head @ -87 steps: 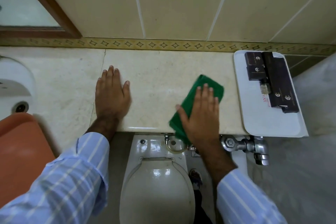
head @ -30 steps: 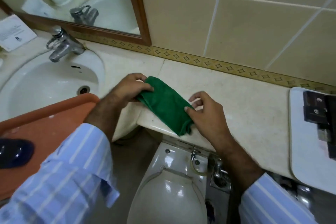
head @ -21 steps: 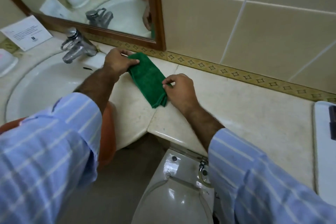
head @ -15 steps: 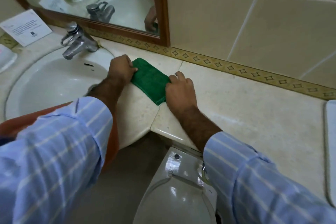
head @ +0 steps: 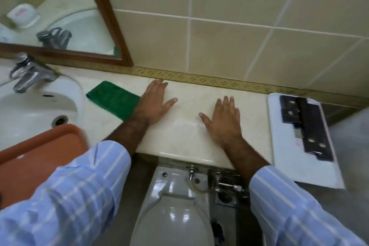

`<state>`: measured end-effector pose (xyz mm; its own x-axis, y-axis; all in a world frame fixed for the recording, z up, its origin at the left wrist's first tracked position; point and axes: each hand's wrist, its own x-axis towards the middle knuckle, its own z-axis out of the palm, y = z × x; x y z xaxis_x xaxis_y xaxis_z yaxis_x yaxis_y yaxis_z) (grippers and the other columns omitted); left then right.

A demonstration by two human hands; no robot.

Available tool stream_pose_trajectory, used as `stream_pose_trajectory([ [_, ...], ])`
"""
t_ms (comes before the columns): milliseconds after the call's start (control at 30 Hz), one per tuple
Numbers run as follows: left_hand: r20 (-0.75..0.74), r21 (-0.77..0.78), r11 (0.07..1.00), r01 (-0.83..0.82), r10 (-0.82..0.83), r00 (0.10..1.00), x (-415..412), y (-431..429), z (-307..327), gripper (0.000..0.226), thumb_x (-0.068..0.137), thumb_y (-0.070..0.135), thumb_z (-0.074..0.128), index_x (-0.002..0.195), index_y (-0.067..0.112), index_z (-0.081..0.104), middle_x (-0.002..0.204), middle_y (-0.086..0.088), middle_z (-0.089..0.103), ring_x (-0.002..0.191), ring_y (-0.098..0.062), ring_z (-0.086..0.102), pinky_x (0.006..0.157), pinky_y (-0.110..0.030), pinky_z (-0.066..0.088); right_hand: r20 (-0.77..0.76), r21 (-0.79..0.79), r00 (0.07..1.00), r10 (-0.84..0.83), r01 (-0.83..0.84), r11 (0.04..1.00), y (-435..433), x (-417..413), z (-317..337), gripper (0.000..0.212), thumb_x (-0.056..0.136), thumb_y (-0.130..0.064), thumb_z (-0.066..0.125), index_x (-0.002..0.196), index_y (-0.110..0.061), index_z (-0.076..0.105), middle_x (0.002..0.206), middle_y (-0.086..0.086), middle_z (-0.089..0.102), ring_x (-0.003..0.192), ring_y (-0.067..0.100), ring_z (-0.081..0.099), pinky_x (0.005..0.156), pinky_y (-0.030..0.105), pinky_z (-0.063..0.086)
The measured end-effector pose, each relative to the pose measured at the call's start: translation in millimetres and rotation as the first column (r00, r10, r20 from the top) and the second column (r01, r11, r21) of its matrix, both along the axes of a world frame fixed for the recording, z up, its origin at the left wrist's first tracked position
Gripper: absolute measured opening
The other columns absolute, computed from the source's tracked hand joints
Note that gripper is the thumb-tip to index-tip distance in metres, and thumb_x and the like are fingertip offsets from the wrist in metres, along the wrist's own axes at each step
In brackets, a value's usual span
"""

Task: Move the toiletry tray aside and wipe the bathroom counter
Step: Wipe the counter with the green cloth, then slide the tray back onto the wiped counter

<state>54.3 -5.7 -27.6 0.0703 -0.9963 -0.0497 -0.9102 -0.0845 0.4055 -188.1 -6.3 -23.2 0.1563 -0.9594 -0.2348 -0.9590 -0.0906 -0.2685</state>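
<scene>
A folded green cloth (head: pixel 112 99) lies flat on the beige marble counter (head: pixel 187 130), just right of the sink. My left hand (head: pixel 153 104) rests palm down on the counter, its wrist edge touching the cloth's right end, fingers spread. My right hand (head: pixel 223 120) lies flat and spread on the counter further right, holding nothing. The white toiletry tray (head: pixel 287 146) sits at the counter's right end with black toiletry boxes (head: pixel 305 124) on it, overhanging the front edge.
A white sink (head: pixel 30 110) with a chrome tap (head: pixel 28 74) is at the left. An orange tray (head: pixel 36 158) sits in front of it. A toilet (head: pixel 175 205) and flush valve (head: pixel 227 185) are below the counter. A wood-framed mirror (head: pixel 60 12) hangs on the tiled wall.
Both hands have let go of the green cloth, which now lies folded by the sink. Both hands moved right and lie flat on the counter. The view swung right, showing the toiletry tray.
</scene>
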Motion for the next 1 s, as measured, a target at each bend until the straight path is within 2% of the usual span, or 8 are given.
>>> stream_pose_trajectory([
  [167, -0.043, 0.003, 0.950, 0.312, -0.312, 0.949, -118, -23, 16, 0.088, 0.097, 0.063, 0.047, 0.164, 0.017, 0.013, 0.172, -0.003, 0.013, 0.159, -0.022, 0.010, 0.127, -0.034, 0.011, -0.081, -0.044, 0.966, -0.246, 0.243, 0.969, 31, -120, 9, 0.090, 0.100, -0.066, 0.035, 0.162, -0.003, 0.018, 0.173, 0.018, 0.008, 0.160, 0.033, 0.000, 0.129, 0.050, 0.009],
  [300, -0.021, 0.034, 0.871, 0.489, -0.489, 0.872, -210, -42, 24, 0.090, 0.097, 0.063, 0.049, 0.165, 0.021, 0.007, 0.173, -0.002, 0.008, 0.160, -0.024, 0.005, 0.127, -0.036, 0.010, -0.090, -0.112, 0.904, -0.419, 0.409, 0.906, 69, -198, 19, 0.083, 0.096, -0.053, 0.057, 0.155, 0.000, 0.034, 0.162, 0.024, 0.033, 0.151, 0.040, 0.027, 0.122, 0.049, 0.027],
  [433, -0.022, 0.075, 0.861, 0.502, -0.502, 0.864, -280, -63, 22, 0.081, 0.101, 0.045, 0.054, 0.164, 0.014, 0.012, 0.172, -0.009, 0.010, 0.159, -0.028, 0.009, 0.126, -0.035, 0.010, -0.086, -0.033, 0.815, -0.573, 0.573, 0.819, 103, -256, 19, 0.060, 0.088, -0.049, 0.070, 0.131, -0.008, 0.057, 0.130, 0.016, 0.058, 0.121, 0.035, 0.057, 0.097, 0.043, 0.051],
  [600, -0.057, 0.075, 0.928, 0.365, -0.361, 0.931, -317, -90, 7, 0.064, 0.100, 0.020, 0.059, 0.157, 0.002, 0.034, 0.165, -0.017, 0.033, 0.153, -0.030, 0.030, 0.122, -0.031, 0.018, 0.029, 0.232, 0.704, -0.710, 0.686, 0.690, 123, -287, 5, 0.055, 0.085, -0.065, 0.064, 0.087, -0.011, 0.076, 0.085, 0.006, 0.075, 0.079, 0.024, 0.073, 0.071, 0.032, 0.057],
  [700, -0.124, 0.060, 0.958, 0.280, -0.271, 0.955, -323, -96, -4, 0.058, 0.092, 0.026, 0.061, 0.145, 0.003, 0.053, 0.150, -0.020, 0.053, 0.139, -0.035, 0.048, 0.113, -0.033, 0.033, 0.366, 0.566, 0.302, -0.880, 0.679, 0.468, 127, -287, -7, 0.039, 0.089, -0.041, 0.075, 0.081, -0.003, 0.073, 0.068, 0.006, 0.072, 0.050, 0.018, 0.066, 0.054, 0.030, 0.057],
  [767, -0.188, 0.037, 0.978, 0.207, -0.197, 0.962, -328, -99, -12, 0.056, 0.086, 0.031, 0.059, 0.134, 0.003, 0.063, 0.136, -0.021, 0.064, 0.126, -0.037, 0.058, 0.103, -0.035, 0.043, 0.419, 0.758, 0.031, -0.908, 0.539, 0.368, 127, -284, -8, 0.028, 0.093, -0.028, 0.073, 0.091, 0.000, 0.072, 0.073, 0.012, 0.071, 0.047, 0.018, 0.066, 0.048, 0.027, 0.056],
  [867, -0.202, 0.035, 0.995, 0.095, -0.086, 0.976, -335, -108, -20, 0.045, 0.092, 0.028, 0.066, 0.131, 0.004, 0.066, 0.131, -0.019, 0.068, 0.121, -0.038, 0.061, 0.102, -0.039, 0.048, 0.437, 0.822, -0.146, -0.887, 0.464, 0.329, 125, -281, -14, 0.021, 0.095, -0.017, 0.070, 0.095, 0.004, 0.070, 0.085, 0.017, 0.073, 0.061, 0.023, 0.075, 0.056, 0.031, 0.064],
  [1000, -0.174, 0.050, 0.999, 0.015, -0.006, 0.985, -339, -118, -18, 0.037, 0.093, 0.019, 0.065, 0.126, 0.003, 0.069, 0.130, -0.019, 0.068, 0.121, -0.037, 0.062, 0.101, -0.037, 0.047, 0.479, 0.799, -0.217, -0.851, 0.508, 0.320, 124, -278, -14, 0.014, 0.093, -0.009, 0.065, 0.083, 0.000, 0.067, 0.082, 0.019, 0.068, 0.059, 0.022, 0.071, 0.051, 0.029, 0.061],
])
